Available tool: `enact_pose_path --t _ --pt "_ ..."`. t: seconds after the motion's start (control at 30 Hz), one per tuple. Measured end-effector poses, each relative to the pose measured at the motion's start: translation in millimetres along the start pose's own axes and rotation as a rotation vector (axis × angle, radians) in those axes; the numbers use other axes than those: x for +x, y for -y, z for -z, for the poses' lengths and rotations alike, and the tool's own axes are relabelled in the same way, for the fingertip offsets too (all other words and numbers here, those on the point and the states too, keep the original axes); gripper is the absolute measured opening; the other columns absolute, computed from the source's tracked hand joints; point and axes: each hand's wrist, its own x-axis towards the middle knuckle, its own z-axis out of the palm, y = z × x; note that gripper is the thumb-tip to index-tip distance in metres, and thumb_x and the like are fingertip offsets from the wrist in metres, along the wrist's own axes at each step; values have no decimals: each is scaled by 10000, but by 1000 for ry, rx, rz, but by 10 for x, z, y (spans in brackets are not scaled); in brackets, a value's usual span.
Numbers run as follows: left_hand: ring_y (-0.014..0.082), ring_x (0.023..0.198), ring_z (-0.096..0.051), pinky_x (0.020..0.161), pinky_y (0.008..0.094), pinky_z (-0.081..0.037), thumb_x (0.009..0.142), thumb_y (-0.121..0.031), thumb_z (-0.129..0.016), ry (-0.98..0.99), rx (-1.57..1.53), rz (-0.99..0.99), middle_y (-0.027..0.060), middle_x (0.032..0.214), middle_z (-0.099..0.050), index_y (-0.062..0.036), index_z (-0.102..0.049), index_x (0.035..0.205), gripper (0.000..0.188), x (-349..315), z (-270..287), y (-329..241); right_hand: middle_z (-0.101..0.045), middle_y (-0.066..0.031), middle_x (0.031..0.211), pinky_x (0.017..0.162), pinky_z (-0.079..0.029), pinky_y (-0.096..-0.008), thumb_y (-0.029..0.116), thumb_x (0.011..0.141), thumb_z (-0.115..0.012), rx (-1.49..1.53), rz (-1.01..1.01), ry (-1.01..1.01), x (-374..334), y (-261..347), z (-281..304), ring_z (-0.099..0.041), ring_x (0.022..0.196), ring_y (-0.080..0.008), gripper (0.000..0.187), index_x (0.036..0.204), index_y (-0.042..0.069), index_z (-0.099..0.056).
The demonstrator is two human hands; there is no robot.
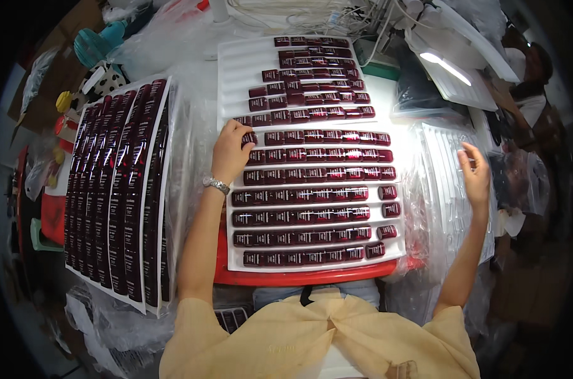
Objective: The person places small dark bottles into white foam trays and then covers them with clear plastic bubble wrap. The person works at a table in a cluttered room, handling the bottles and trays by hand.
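At the near tray [395,249], far left, the left hand [232,151] pinches a bottle [249,138], which a loose grip could drop against the row [327,137], while the right hand [476,175] hangs loosely spread.

The left hand [232,151] reaches forward, its fingers bent and the thumb set opposite them in a pinch. Behind it, the left wrist [219,181] is nearly straight, and the bare left forearm [201,246] runs back and slightly outward. Well apart, to the right of that hand, the right hand [477,174] is raised, fingers loosely bent; behind it, the bare right forearm [464,259] slants back and inward.
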Motion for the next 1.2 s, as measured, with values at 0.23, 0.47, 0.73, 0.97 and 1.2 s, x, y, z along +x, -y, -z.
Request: enact_pose_path --t 0.23,0.47,0.73,0.97,1.2 --pt "225 879 -584 801 326 -491 761 -93 -716 64 -168 106 93 1031 -544 -20 -636 1031 291 41 -184 125 -589 -240 1137 878 -439 -432 254 881 -603 -545 96 42 -140 -1570 -47 -564 1008 -390 403 1201 15 -548" --pt "353 1046 -555 897 420 -458 828 -240 -655 -113 182 79 194 1189 -520 21 -536 1186 458 -103 -142 -275 -603 -153 893 697 -454 -393 120 785 -684 -159 83 10 -148 -1093 -89 -573 759 -285 260 977 6 -552" --pt "330 729 -636 689 425 -495 814 -176 -639 -19 199 421 167 807 -666 10 -645 800 187 -342 -2 416 -590 -127 796 661 -452 -356 122 751 -729 -190 192 -22 -63 -1129 -7 -574 725 -245 258 935 2 -593" --pt "311 696 -640 653 393 -486 793 -222 -673 -116 -68 470 159 744 -664 8 -645 790 232 -298 -61 431 -565 -13 718 575 -433 -251 231 921 -602 450 -144 -145 -167 -1069 175 -532 605 -93 235 1018 19 -634" --pt "262 962 -585 817 407 -468 830 -284 -686 -525 803 121 112 1021 -619 -60 -579 1105 370 -483 -127 -403 -435 104 583 391 -203 -174 166 935 -606 934 -187 192 -1183 96 -275 -315 459 23 208 1079 27 -551"
